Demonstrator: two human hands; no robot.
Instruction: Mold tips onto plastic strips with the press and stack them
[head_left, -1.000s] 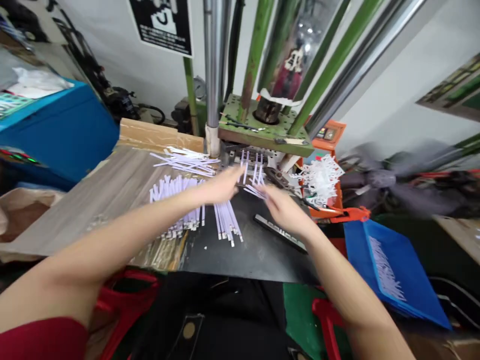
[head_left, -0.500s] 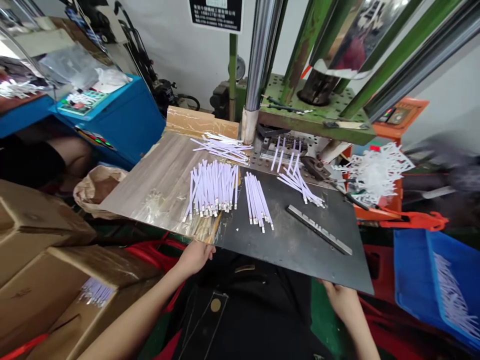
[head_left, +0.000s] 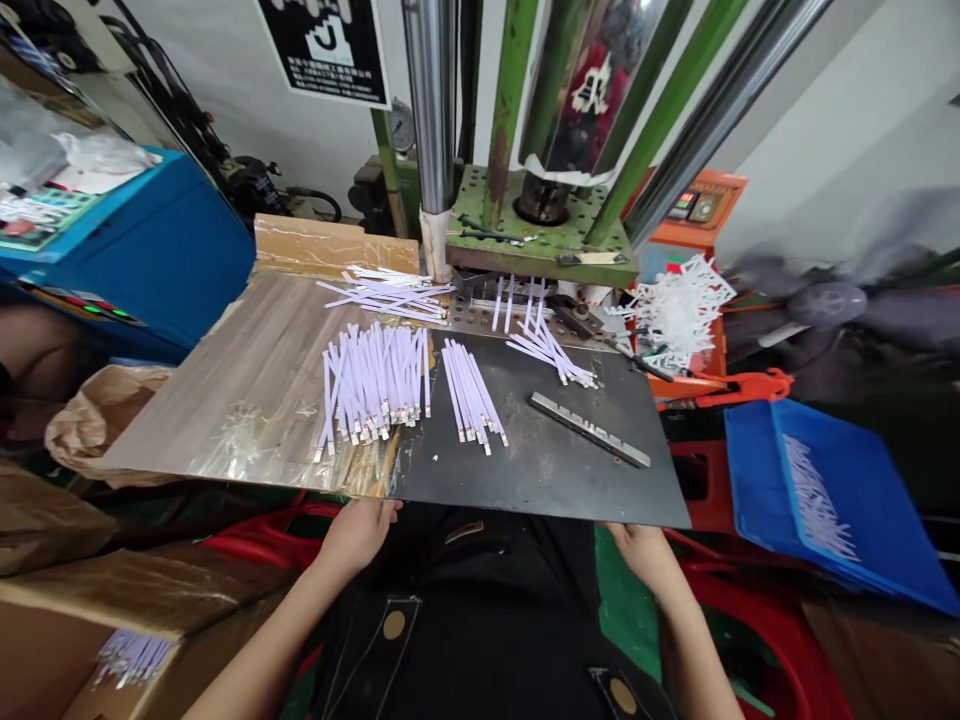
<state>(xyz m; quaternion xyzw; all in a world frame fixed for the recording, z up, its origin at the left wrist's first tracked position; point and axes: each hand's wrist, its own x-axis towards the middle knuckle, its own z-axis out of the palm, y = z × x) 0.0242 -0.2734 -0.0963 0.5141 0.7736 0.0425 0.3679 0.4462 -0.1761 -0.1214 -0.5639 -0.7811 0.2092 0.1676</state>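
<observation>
Lilac strips, silvery-tipped, in loose bunches, flat on the worktop

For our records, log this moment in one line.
left hand: at table edge; right hand: likewise; lavender strips: on table; notched metal bar: on table

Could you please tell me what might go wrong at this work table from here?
The left hand and right hand are at the near edge of the table; a jolt there could disturb the loose purple strips.

The crossed strips lie close to the green press; one might slip in crooked and be damaged.

The fan has blurred blades, so it may be spinning; it could scatter the white scraps nearby.
</observation>
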